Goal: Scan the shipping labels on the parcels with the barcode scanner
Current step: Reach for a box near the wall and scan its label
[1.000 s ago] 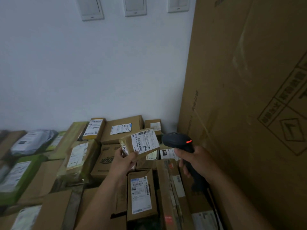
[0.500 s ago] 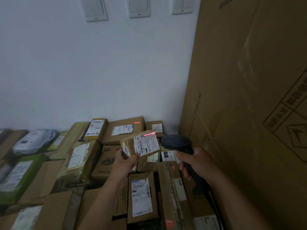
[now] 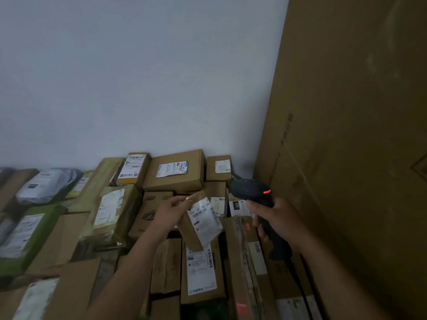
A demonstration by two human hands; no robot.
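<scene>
Now my left hand (image 3: 171,212) pinches the small parcel (image 3: 191,237); my right hand (image 3: 277,221) grips the scanner (image 3: 250,189) at its two o'clock. I'd square the label (image 3: 204,219) toward it.

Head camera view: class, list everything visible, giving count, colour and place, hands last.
small brown cardboard parcel: one, brown with white label, held above the pile.
black handheld barcode scanner: one, black, red light, right of that parcel.
brown cardboard parcels: many, brown, piled below the wall.
green-wrapped parcels: at least two, green, left.
grey plastic mailer bag: one, grey, far left.
tall brown cardboard carton: one, brown, right.
white wall: one, white, behind.
left hand: one, pinches the small parcel.
right hand: one, grips the scanner.
</scene>
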